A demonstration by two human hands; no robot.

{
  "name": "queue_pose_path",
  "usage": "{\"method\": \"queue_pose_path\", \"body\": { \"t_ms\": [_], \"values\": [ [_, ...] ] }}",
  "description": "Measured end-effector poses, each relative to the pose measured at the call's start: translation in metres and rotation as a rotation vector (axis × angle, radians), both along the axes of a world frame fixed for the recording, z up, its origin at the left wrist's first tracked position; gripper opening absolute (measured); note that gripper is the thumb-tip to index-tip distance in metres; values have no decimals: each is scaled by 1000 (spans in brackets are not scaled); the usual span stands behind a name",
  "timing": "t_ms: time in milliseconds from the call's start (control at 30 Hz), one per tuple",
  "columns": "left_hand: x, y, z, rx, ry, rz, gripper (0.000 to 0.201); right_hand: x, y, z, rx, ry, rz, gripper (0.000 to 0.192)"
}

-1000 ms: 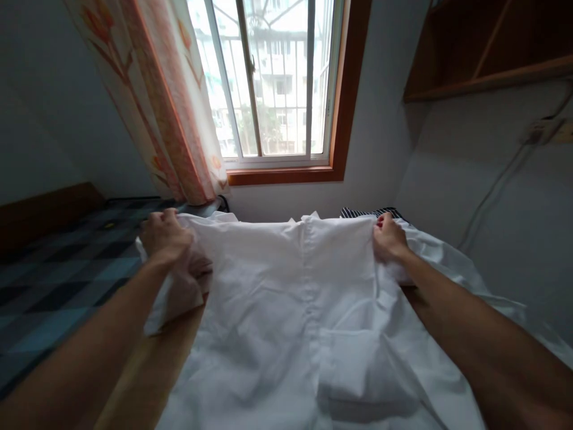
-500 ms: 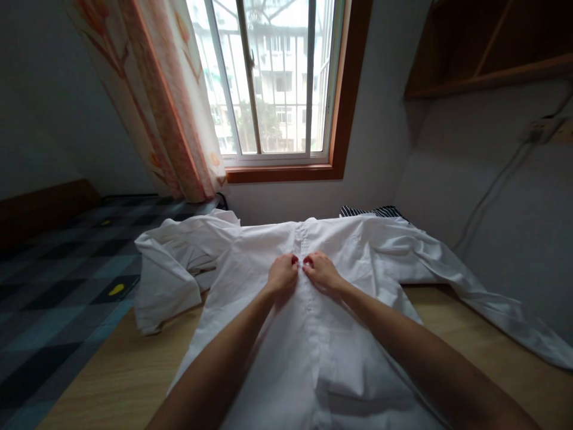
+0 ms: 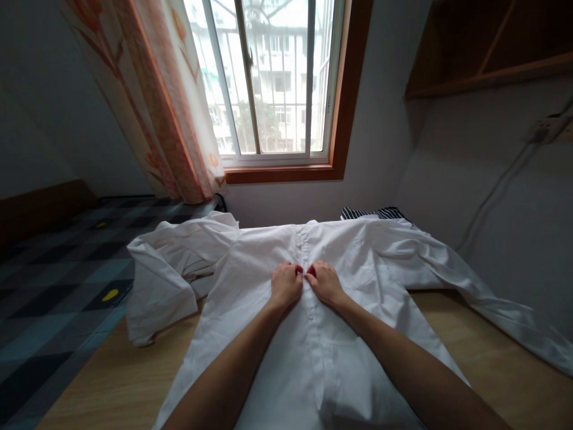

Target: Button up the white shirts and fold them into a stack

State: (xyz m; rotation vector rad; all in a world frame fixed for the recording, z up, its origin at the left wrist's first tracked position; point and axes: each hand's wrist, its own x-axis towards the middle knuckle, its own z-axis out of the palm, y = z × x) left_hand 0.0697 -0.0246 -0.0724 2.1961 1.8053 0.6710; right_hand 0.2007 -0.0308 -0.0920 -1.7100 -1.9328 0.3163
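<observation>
A white button-front shirt (image 3: 255, 263) lies spread on a light wooden table (image 3: 147, 364), its front facing up and its collar end away from me. My left hand (image 3: 287, 282) pinches the cloth at the left edge of the button placket. Facing it, my right hand (image 3: 323, 280) pinches the placket from the other side, the fingertips of both nearly touching. Whatever small part of the placket sits between the fingers is hidden. One sleeve (image 3: 156, 280) is bunched on the left; the other sleeve (image 3: 474, 280) stretches out to the right.
On the left is a bed with a dark checked cover (image 3: 54, 298). Beyond the table stand a window (image 3: 277, 89) and a floral curtain (image 3: 165, 119). A striped black-and-white cloth (image 3: 373, 212) lies at the far edge. A wooden shelf (image 3: 487, 77) hangs upper right.
Both hands have shifted slightly nearer to me along the placket, still pinching. The lower front of the shirt has moved a little, with its folds lying differently.
</observation>
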Motion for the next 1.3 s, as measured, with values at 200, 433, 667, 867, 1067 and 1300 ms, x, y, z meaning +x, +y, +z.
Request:
{"method": "queue_pose_path", "body": {
  "t_ms": [200, 433, 667, 867, 1067, 1300],
  "values": [
    [-4, 4, 1, -49, -80, -48, 17, 4, -1, -3, -11, 81, 0, 13],
    [-2, 3, -1, 15, -153, -34, 14, 5, -3, -3, -1, 108, -35, 13],
    [2, 0, -3, 28, -190, -21, 14, 0, -6, 1, -22, 105, -87, 16],
    [5, -2, -2, 69, -264, -71, 13, -1, -6, 4, -43, 175, -141, 17],
    [-2, 2, -5, 19, -440, -192, 15, 3, -1, 2, -74, 270, -76, 19],
    [-4, 4, -11, 61, -409, -135, 12, 1, -2, 1, -42, 243, -96, 16]
  ]
}}
